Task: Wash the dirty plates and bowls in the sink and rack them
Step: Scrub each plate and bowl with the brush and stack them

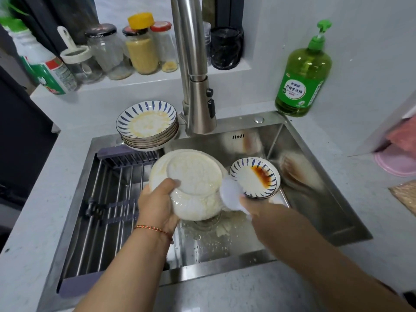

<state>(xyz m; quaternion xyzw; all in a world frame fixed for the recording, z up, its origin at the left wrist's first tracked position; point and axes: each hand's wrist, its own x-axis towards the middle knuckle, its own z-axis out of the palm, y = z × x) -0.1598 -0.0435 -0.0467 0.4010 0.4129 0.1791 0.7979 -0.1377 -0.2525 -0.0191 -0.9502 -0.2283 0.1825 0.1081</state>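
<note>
A pale speckled countertop (56, 176) wraps a stainless sink (315, 221) set below a white ledge crowded with jars (141, 50). Over the sink's left half lies a roll-up rack (108, 190) of steel rods, bare of dishes. At the sink's back-left corner, half on the rim, stands a stack of dirty plates (147, 123), blue-striped and smeared yellow; it will be heavy and brittle, so I would lift one plate at a time by the rim.

The left hand (157, 201) grips a foamy plate (191, 181) over the drain, thumb curled onto its underside, the other fingers hidden behind. Soap makes the glazed ceramic slick, and I judge a rim pinch alone could slip; a thumb on the foot ring looks safer. The faucet (198, 104) rises behind it, and I cannot tell whether water is running.

The right hand (254, 208) is blurred. It appears to hold a pale sponge or cloth (231, 190) against the plate's right edge, though the finger positions cannot be made out. Just beyond, near the sink's right wall, sits a small stack of bowls (256, 176) streaked with red sauce. A green soap bottle (302, 73) stands at the back-right corner.
</note>
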